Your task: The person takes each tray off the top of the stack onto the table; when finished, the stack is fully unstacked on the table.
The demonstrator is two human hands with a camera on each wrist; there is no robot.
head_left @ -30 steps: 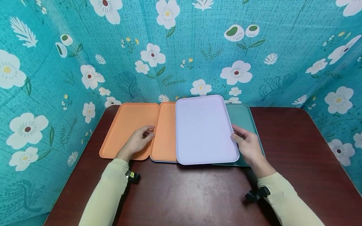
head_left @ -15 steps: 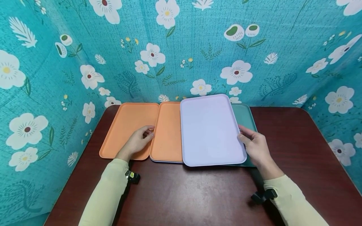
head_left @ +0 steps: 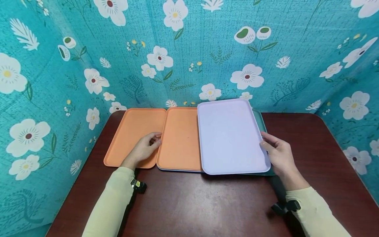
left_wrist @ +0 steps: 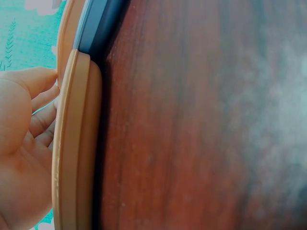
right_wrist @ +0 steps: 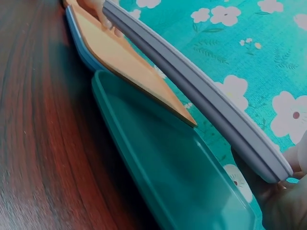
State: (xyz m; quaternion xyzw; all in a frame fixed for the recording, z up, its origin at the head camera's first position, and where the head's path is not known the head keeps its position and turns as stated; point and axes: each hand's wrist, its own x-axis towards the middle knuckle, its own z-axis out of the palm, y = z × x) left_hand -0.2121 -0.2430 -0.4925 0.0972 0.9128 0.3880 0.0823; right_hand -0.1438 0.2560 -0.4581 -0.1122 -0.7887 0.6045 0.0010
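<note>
My right hand (head_left: 279, 154) pinches the right edge of a lavender tray (head_left: 232, 138), thumb on the upper side. The right wrist view shows this lavender tray (right_wrist: 201, 93) raised and tilted over a green tray (right_wrist: 177, 163), with a gap between them. On the far left lies an orange tray (head_left: 139, 126). Beside it a second orange tray (head_left: 182, 144) sits on a blue tray (left_wrist: 100, 21). My left hand (head_left: 143, 146) is over the first orange tray, relaxed fingertips at the second one's left edge. Lavender hides part of the second orange tray and most of the green one.
The dark red wooden table (head_left: 183, 204) extends in front of the trays and to their right. A teal cloth (head_left: 201, 49) with white flowers hangs behind the table and along both sides.
My right hand has carried the lavender tray to the right, showing more of the second orange tray and covering more of the green one. My left hand has stayed in place.
</note>
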